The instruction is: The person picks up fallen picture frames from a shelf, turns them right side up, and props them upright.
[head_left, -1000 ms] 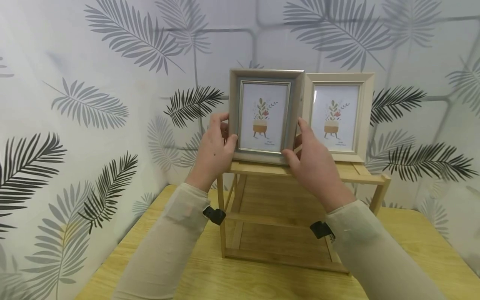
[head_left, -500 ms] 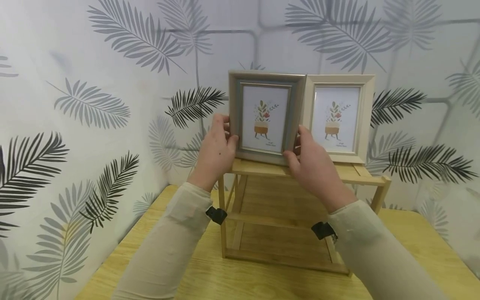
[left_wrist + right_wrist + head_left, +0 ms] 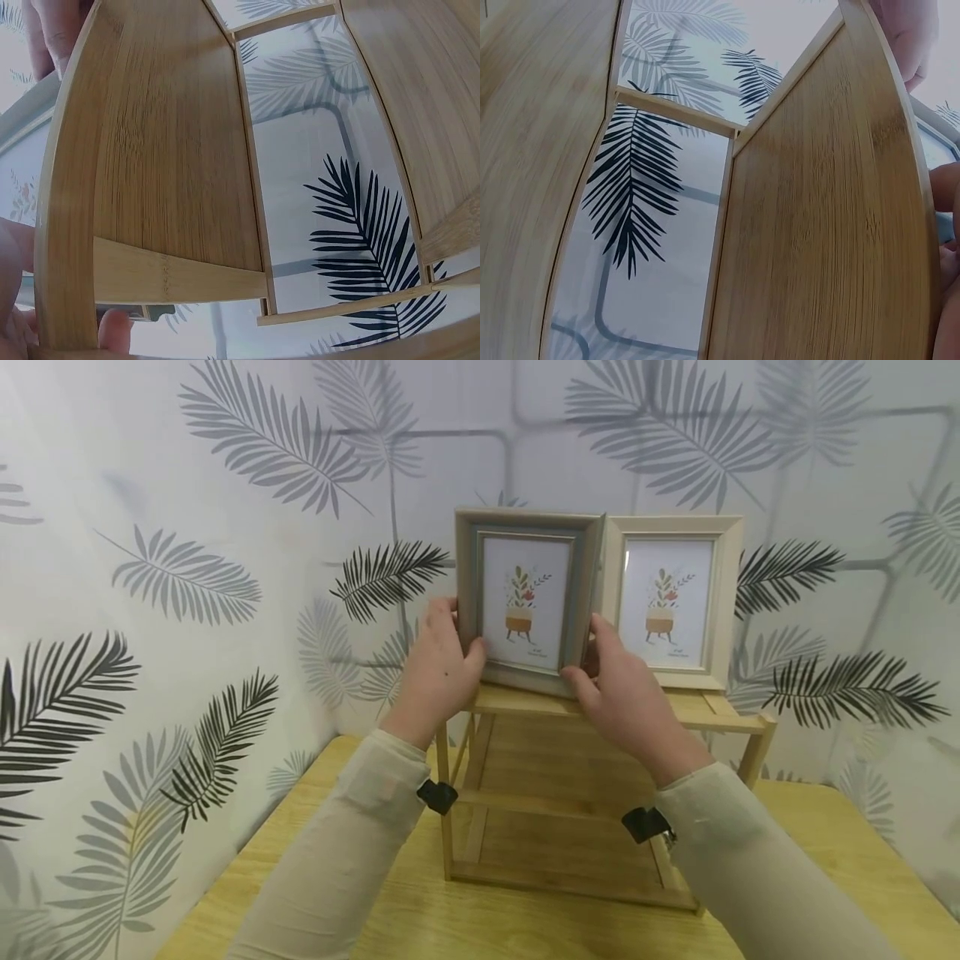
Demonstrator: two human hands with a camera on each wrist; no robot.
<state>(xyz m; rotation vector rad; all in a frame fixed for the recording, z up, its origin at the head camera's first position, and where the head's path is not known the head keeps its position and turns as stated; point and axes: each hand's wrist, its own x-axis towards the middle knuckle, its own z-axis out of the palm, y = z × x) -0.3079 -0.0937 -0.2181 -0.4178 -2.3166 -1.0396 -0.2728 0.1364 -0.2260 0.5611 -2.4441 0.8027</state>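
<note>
The bench (image 3: 405, 918) carries the wooden rack (image 3: 570, 752), and at the left of that rack's top board is the grey frame (image 3: 525, 597), upright and slightly turned. Whether its base bears fully on the board I cannot tell. Beside it on the right stands the cream frame (image 3: 667, 602); their neighbouring edges meet or overlap, and the head view does not settle which. The likeliest trouble, I judge, is the grey frame's lower right corner, close to the board's front edge: releasing it there could let it tip forward, while more twist could nudge its cream neighbour askew. The grey frame lies between the hands, clamped by both: the left hand (image 3: 442, 668) on its left side, the right hand (image 3: 622, 689) low on its right, thumbs in front.
</note>
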